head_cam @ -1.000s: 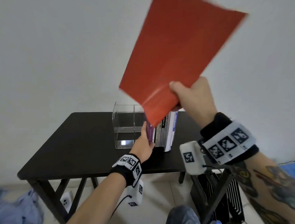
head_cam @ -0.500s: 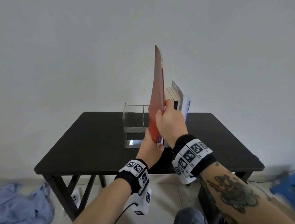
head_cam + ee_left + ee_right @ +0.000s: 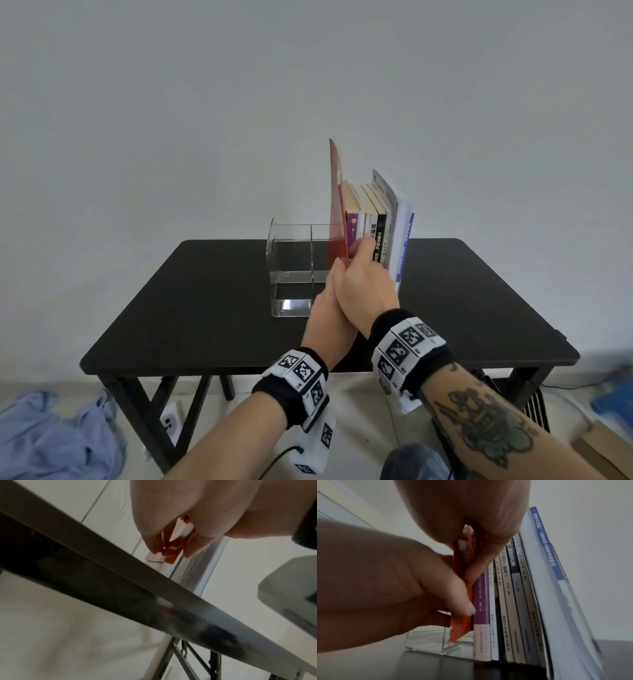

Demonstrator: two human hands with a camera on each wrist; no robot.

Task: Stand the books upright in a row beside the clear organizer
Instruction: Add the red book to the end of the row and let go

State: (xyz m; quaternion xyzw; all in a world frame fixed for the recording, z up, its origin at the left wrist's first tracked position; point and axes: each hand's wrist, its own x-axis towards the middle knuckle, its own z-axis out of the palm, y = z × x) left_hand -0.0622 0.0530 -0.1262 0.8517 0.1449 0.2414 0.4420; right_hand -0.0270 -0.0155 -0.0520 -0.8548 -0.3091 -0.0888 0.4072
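Room: plain pale wall behind a black tabletop (image 3: 212, 308); tiled floor below with a blue cloth (image 3: 51, 435) lying by the tabletop's left legs
Clear organizer (image 3: 291, 267): stands near the middle of the tabletop, toward the far edge; a divider splits it into compartments
Row of books (image 3: 376, 226): upright just right of the organizer, spines toward the near edge; a purple spine (image 3: 482, 599) at the left end, a taller white-and-blue book (image 3: 402, 236) leaning at the right end
Red book (image 3: 337, 219): thin, tall, upright at the left end of the row, between the organizer wall and the purple spine; its lower corner hangs just above the tabletop in the right wrist view
Left hand (image 3: 329, 308): grip pinching the red book's lower edge; thumb against the spine side
Right hand (image 3: 366, 284): grip closed on the same book higher up, fingers pressed beside the purple spine; the two hands touch
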